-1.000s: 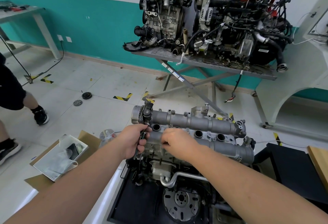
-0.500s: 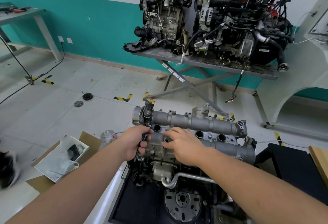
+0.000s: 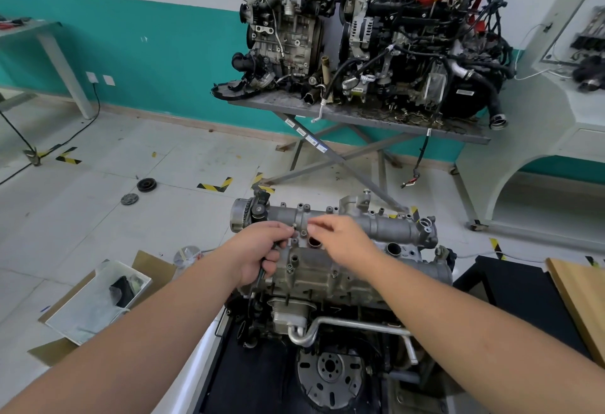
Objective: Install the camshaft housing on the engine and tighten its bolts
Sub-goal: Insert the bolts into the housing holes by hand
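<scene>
1. Your left hand (image 3: 258, 254) sits at about 9 o'clock of the camshaft housing (image 3: 343, 243), fingers curled round a dark tool handle (image 3: 260, 277) that pokes out below your palm; thumb and forefinger meet at a small bolt (image 3: 293, 226) just above the housing's near-left bolt holes.
2. Your right hand (image 3: 343, 241) reaches in from 4 o'clock and lies over the middle of the housing, fingers bent, tips pinched together close to that same bolt. You cannot tell whether they hold anything.
3. The camshaft housing rests on top of the engine (image 3: 327, 308), straight ahead at 12 o'clock of your arms, its long axis running left to right, the toothed wheel (image 3: 238, 217) at its left end.
4. The engine stands on a black mat (image 3: 255, 381).
5. At 8 o'clock, on the floor, a cardboard box (image 3: 98, 295) holds a plastic bag.
6. Far off at 12 o'clock, two more engines (image 3: 366, 30) sit on a grey table (image 3: 327, 112) against the teal wall.
</scene>
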Motion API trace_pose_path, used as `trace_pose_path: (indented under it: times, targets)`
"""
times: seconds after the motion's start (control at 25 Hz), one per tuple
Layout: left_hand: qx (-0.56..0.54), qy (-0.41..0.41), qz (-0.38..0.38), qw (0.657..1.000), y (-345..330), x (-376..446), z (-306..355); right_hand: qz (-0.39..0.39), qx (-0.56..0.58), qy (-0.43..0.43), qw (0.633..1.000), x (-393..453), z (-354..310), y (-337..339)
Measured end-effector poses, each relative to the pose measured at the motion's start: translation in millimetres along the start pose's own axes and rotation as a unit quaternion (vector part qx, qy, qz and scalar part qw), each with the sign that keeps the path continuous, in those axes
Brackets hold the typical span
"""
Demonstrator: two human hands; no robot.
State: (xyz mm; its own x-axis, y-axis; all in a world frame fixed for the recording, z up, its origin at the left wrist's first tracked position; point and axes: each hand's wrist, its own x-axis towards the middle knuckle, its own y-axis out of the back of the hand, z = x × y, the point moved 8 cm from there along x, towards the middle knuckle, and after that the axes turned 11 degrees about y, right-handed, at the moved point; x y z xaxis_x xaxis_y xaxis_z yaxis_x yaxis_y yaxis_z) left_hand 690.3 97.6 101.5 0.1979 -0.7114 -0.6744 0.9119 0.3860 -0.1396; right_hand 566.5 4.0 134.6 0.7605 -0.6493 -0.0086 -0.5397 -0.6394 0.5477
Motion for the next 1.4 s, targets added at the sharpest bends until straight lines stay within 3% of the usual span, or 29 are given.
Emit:
trace_pose_path:
  times: [0.12,0.32,0.56,0.76,0.96,1.12,1.24,1.4]
  targets:
    - [0.038,-0.029,-0.027,0.998,-26.9,-0.4,10.9,0.007,0.247,-0.092,0.965,-0.4,0.6,-2.2]
    - [0.071,-0.052,-0.050,0.995,-65.2,7.6,17.2,0.085,0.305,-0.121,0.941,-13.9,18.4,22.6]
    - [-0.054,0.007,-0.083,0.995,-112.8,28.3,16.0,0.141,0.169,-0.108,0.969,-13.7,46.0,74.7]
    - [-0.158,0.051,-0.028,0.986,-123.0,49.0,23.2,0.235,0.195,-0.111,0.946,-3.5,78.5,137.4]
    - [-0.232,0.100,0.002,0.967,-126.9,69.2,3.4,0.258,0.030,-0.066,0.963,11.8,97.0,186.2]
    - [-0.214,0.133,0.005,0.968,-135.1,78.7,-10.0,0.269,-0.084,-0.049,0.958,17.4,101.3,213.6]
    - [-0.118,0.129,0.019,0.985,-138.5,87.1,-8.4,0.265,-0.157,-0.040,0.951,16.2,98.3,219.5]
    - [-0.061,0.097,0.040,0.993,-137.9,91.8,-5.8,0.195,-0.248,-0.044,0.948,15.4,106.1,208.5]
